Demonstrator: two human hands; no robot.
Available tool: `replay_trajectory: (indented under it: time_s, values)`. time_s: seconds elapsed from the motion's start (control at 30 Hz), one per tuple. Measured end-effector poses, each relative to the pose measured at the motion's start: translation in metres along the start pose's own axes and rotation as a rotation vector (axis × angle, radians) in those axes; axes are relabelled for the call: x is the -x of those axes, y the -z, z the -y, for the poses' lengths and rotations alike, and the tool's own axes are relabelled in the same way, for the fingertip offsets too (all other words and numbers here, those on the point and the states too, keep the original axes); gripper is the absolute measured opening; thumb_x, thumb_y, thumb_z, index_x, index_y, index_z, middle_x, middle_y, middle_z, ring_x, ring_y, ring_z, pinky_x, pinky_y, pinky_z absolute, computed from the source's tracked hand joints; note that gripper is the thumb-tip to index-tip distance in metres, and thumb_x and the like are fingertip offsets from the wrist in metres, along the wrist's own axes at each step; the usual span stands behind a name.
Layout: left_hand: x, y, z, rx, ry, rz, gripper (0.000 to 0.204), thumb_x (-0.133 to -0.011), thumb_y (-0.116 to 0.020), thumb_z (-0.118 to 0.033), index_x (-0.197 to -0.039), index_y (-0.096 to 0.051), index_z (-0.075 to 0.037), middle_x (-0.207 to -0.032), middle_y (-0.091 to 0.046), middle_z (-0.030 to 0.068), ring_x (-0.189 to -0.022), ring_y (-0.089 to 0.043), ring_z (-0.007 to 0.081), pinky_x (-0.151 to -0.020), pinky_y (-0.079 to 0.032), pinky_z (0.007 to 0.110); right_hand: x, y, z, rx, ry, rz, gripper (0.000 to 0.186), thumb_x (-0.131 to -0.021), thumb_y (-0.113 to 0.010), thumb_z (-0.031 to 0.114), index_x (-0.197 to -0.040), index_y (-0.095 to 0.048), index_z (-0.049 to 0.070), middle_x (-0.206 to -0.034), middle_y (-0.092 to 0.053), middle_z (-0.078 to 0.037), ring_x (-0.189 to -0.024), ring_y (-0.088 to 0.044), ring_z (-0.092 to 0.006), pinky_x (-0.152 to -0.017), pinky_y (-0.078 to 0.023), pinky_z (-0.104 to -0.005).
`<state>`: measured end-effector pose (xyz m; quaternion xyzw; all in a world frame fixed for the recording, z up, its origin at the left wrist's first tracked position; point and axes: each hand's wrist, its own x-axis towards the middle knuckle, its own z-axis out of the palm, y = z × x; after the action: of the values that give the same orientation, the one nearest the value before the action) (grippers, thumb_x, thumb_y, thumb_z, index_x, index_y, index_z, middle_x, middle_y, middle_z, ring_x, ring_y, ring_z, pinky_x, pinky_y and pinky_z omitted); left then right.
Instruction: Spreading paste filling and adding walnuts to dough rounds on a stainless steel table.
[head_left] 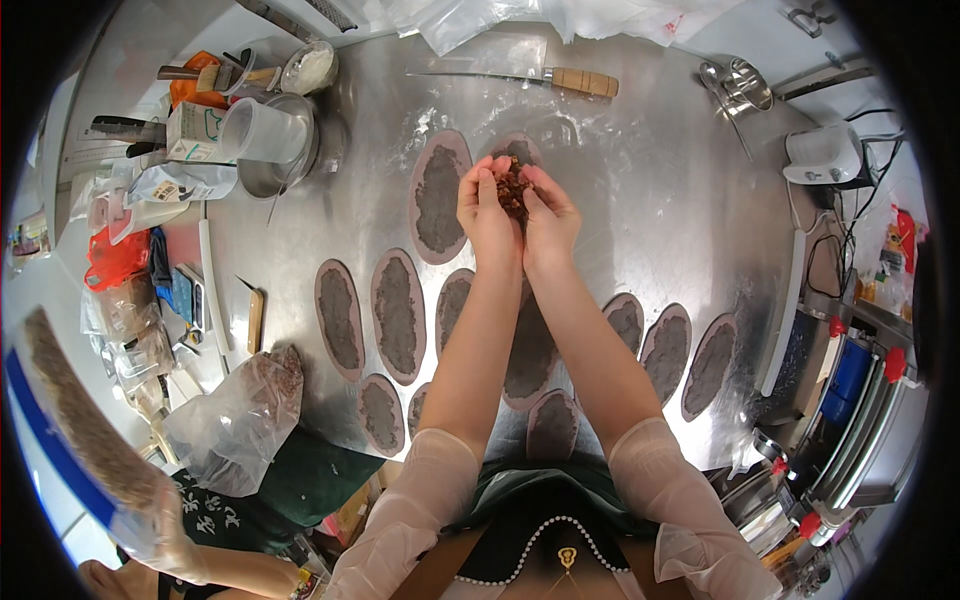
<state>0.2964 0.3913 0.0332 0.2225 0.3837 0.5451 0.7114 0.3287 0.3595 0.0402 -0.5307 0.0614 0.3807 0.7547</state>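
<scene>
My left hand and my right hand are cupped side by side over the steel worktop. Between them they hold a heap of small reddish-brown bits that look like dried fruit. Just beyond and under my fingers lies an oval dough piece, partly hidden. Another oval dough piece, pinkish with grey paste spread over it, is close to my left hand. Several more such ovals lie nearer to me on both sides, such as a dough piece at the left; my forearms cover parts of some.
A wooden-handled knife lies at the far side, a small knife at left. Near it sits a clear plastic bag. Tubs stand far left, a white scale-like device right. A co-worker's hand holds a bag lower left.
</scene>
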Motion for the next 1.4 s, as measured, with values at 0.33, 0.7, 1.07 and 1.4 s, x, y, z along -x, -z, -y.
replay_trajectory:
  time_s: [0.33, 0.7, 1.07, 1.4]
  values:
    - [0.009, 0.009, -0.001, -0.068, -0.063, 0.006, 0.017, -0.096, -0.046, -0.008, -0.106, -0.055, 0.001, -0.103, -0.061, 0.0133, -0.096, -0.059, 0.0186, -0.089, -0.048, 0.031, 0.008, 0.011, -0.012, -0.068, 0.022, 0.019, 0.029, -0.086, -0.047, -0.011, -0.111, -0.059, -0.007, -0.115, -0.060, -0.014, -0.103, -0.058, -0.0187, -0.092, -0.046, -0.0291]
    - [0.025, 0.016, -0.006, -0.124, -0.103, -0.017, 0.018, -0.095, -0.047, -0.007, -0.108, -0.055, 0.002, -0.107, -0.060, 0.0141, -0.100, -0.057, 0.0187, -0.091, -0.046, 0.031, 0.025, 0.019, -0.013, -0.104, -0.023, 0.028, 0.030, -0.086, -0.046, -0.013, -0.111, -0.061, -0.006, -0.114, -0.061, -0.014, -0.105, -0.058, -0.0185, -0.093, -0.046, -0.0281]
    - [0.025, 0.017, -0.009, -0.131, -0.088, -0.039, 0.018, -0.094, -0.046, -0.001, -0.109, -0.054, 0.002, -0.107, -0.058, 0.0134, -0.099, -0.056, 0.0188, -0.090, -0.046, 0.031, 0.026, 0.017, -0.016, -0.108, -0.022, -0.008, 0.028, -0.086, -0.048, -0.013, -0.108, -0.062, -0.006, -0.109, -0.063, -0.013, -0.100, -0.060, -0.0170, -0.090, -0.047, -0.0272]
    - [0.008, 0.009, -0.008, -0.208, -0.095, -0.018, 0.022, -0.090, -0.045, 0.006, -0.109, -0.056, 0.000, -0.108, -0.058, 0.0115, -0.098, -0.057, 0.0164, -0.089, -0.047, 0.029, 0.012, 0.008, -0.010, -0.077, 0.068, 0.006, 0.026, -0.085, -0.049, -0.012, -0.106, -0.062, -0.006, -0.107, -0.062, -0.014, -0.099, -0.060, -0.0173, -0.088, -0.048, -0.0279]
